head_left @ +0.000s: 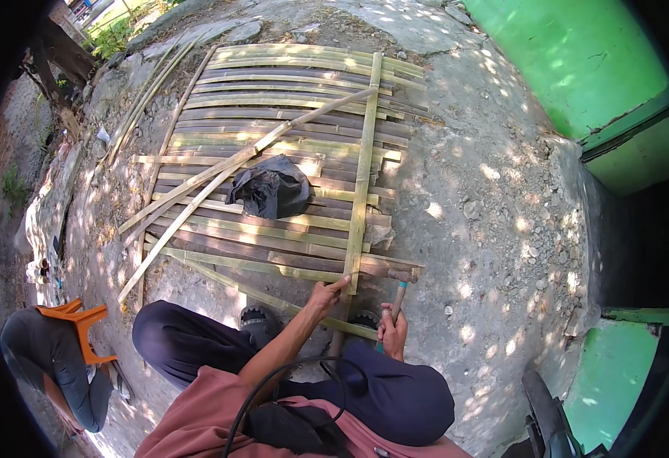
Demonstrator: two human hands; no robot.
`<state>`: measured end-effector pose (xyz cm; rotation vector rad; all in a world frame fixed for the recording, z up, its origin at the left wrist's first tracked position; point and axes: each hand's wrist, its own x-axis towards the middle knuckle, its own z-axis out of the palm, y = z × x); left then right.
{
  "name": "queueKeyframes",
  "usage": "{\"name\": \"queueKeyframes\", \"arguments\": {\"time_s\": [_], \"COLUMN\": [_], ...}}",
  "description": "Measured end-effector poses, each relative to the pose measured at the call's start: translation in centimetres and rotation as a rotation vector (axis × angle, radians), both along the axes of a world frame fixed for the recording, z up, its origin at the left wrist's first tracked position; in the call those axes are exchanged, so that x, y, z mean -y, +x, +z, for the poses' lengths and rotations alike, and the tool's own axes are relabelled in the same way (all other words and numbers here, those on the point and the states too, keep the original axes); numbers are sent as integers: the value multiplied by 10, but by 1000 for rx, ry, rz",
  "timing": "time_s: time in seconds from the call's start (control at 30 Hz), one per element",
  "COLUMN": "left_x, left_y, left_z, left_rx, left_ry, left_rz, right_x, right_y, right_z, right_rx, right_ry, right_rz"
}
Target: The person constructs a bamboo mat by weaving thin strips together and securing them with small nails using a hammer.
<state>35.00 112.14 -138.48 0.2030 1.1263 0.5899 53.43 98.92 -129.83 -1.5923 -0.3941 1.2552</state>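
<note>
My right hand [393, 333] is wrapped round the handle of a hammer [400, 296], whose head is raised near the lower right corner of a slatted bamboo panel [273, 242]. My left hand [327, 298] is closed, its fingertips against the near end of a long bamboo strip [363, 168] that lies across the slats on the right. Whatever those fingers pinch is too small to make out. On the panel, a crumpled black plastic bag [272, 187] rests beside long bamboo strips [235, 159] that slant over the slats.
Loose bamboo strips [151, 95] lie at the far left. Another person [56, 359] sits at the left by an orange plastic stool [86, 328]. Rubble [529, 244] covers the ground to the right, before a green wall [571, 61]. My knees are close to the panel's near edge.
</note>
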Motion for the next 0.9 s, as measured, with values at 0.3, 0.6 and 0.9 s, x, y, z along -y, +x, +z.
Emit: {"name": "queueKeyframes", "arguments": {"time_s": [0.3,0.6,0.9], "left_x": [-2,-7,-11], "left_y": [-5,9,12], "left_z": [-32,-11,-13], "left_rx": [111,191,151], "left_ry": [2,-88,-95], "left_rz": [102,271,191], "right_x": [1,37,17], "right_y": [-5,40,83], "right_z": [1,-4,-35], "right_rx": [-81,-460,-1259], "right_ry": [16,-114,-125], "right_rz": [20,-129,-168]}}
